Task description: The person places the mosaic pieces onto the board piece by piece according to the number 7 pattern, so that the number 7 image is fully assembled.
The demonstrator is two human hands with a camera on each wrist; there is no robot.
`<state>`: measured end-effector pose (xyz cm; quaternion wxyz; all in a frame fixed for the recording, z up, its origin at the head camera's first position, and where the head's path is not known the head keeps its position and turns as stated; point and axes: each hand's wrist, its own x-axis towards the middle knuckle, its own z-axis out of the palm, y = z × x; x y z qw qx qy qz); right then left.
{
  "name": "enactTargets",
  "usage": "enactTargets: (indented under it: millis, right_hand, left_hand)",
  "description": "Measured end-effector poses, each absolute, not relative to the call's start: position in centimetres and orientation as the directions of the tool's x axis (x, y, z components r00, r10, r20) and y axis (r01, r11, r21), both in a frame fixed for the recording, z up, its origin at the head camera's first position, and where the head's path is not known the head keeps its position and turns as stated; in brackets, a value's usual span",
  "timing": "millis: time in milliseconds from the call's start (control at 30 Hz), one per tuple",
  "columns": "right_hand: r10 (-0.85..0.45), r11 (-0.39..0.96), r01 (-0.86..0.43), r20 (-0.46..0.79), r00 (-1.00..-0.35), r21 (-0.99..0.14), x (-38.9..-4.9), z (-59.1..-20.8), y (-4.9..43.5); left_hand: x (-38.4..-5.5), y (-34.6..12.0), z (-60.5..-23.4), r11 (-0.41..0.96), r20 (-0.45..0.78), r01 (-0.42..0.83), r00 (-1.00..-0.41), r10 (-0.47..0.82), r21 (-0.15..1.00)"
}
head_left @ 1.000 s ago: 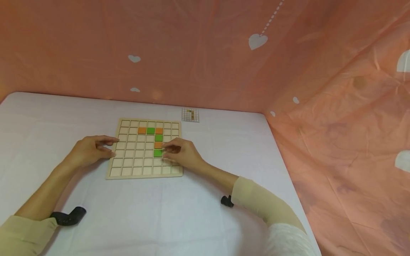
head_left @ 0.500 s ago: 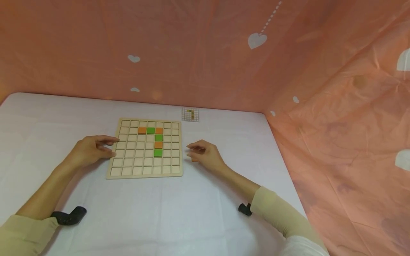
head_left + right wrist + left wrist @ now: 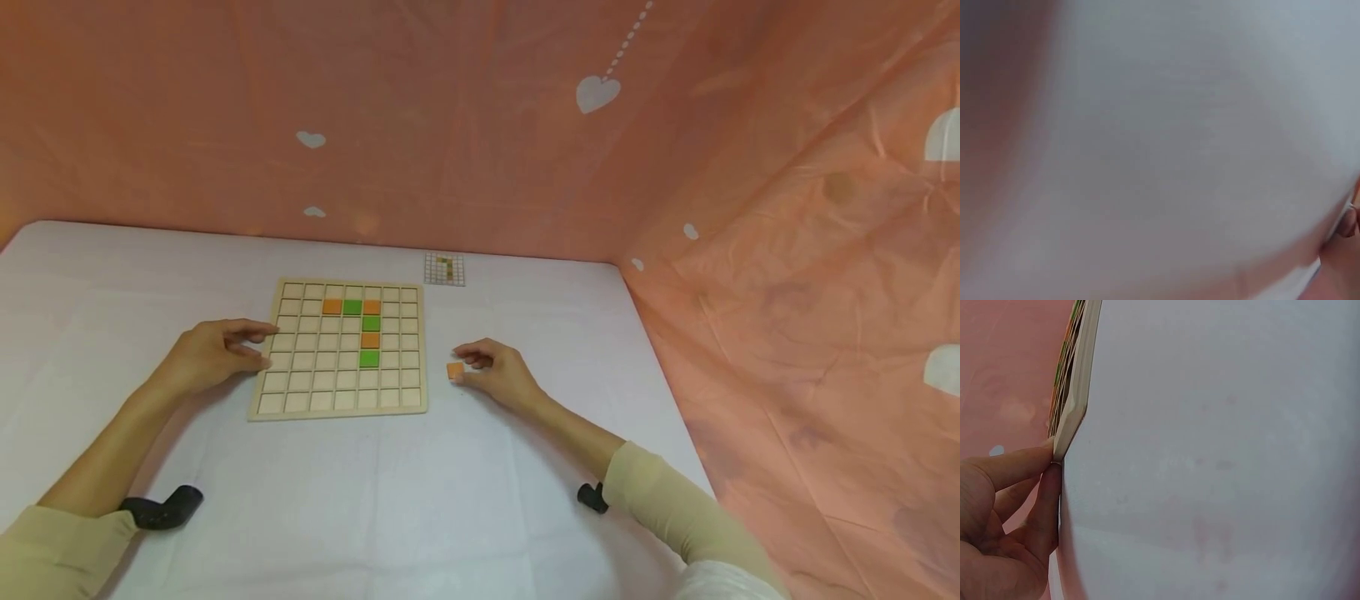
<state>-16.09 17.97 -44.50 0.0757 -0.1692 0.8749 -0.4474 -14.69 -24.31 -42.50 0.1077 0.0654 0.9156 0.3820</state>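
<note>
In the head view a square wooden grid board (image 3: 300, 361) lies on the table. Green and orange tiles sit in it: a short row near the top, turning down into a column. My left hand (image 3: 206, 354) rests at the board's left edge, index fingertip and thumb tip apart along the rim; the left wrist view shows my fingertips (image 3: 1050, 450) right at the frame. Right of the board, a loose orange tile (image 3: 454, 370) lies beside my right hand (image 3: 497, 375). My thumb overlaps the tile's lower corner, with the index finger raised apart above it.
A small card (image 3: 445, 269) printed with a grid and coloured squares lies behind the board. White cloth (image 3: 360, 500) covers the table, and an orange curtain with hearts (image 3: 450, 125) hangs behind and at the right. Black devices (image 3: 161, 508) are at both sleeves.
My right hand has left the board's tile column and moved right, then slightly down and back, exposing the loose orange tile. My left hand has kept its place at the board's edge.
</note>
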Motion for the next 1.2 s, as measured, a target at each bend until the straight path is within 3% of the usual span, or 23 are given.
enactTargets:
  millis: [200, 533, 1200]
  right_hand:
    - [-0.430, 0.581, -0.369, 0.111, -0.896, -0.726, -15.9, -45.4, 18.1]
    - [-0.408, 0.612, -0.378, 0.132, -0.903, -0.695, -16.0, -45.6, 17.9]
    - [-0.408, 0.481, -0.332, 0.128, -0.904, -0.812, -16.0, -44.8, 15.8]
  left_hand:
    - [-14.7, -24.2, -42.5, 0.702, -0.142, 0.041, -0.969, 0.200, 0.711]
    - [-14.8, -24.2, -42.7, 0.701, -0.150, 0.039, -0.967, 0.207, 0.712]
    - [-14.8, -24.3, -42.5, 0.707, -0.157, 0.037, -0.966, 0.207, 0.707]
